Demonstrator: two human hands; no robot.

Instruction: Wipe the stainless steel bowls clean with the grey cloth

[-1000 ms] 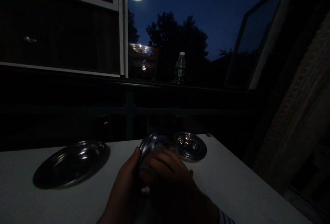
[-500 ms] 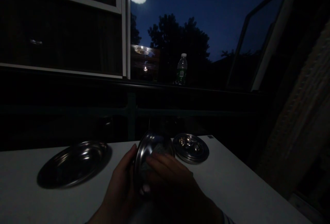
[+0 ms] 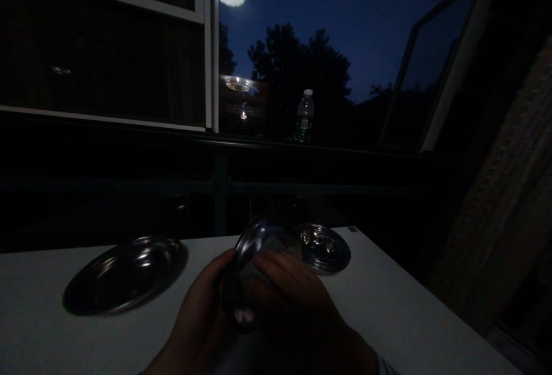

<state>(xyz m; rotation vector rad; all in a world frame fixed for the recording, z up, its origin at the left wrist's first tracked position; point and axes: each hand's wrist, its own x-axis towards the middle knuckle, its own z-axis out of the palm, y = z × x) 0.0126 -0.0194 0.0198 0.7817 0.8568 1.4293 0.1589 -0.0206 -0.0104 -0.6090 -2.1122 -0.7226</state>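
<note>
Above the near middle of the table, a shiny round metal dish (image 3: 249, 241) is held up on edge, tilted to the right. My left hand (image 3: 198, 300) grips its left rim, with the thumb along the edge. My right hand (image 3: 297, 294) presses flat fingers into the dish's inner face, over a greyish cloth (image 3: 272, 243) that is mostly covered by the hand. Darkness and motion blur hide the lower part of the dish. To the left lies a large oval metal tray (image 3: 125, 274); a stack of round metal dishes (image 3: 328, 251) sits behind my right hand.
The white table (image 3: 401, 312) ends at its right and far edges. Beyond it, a clear bottle with a white cap (image 3: 304, 116) stands on the window sill (image 3: 254, 144). A curtain (image 3: 500, 191) hangs at the right.
The held dish has turned and shifted slightly to the right, along with both hands. My right hand still presses the cloth to it. The tray and the stack stay put.
</note>
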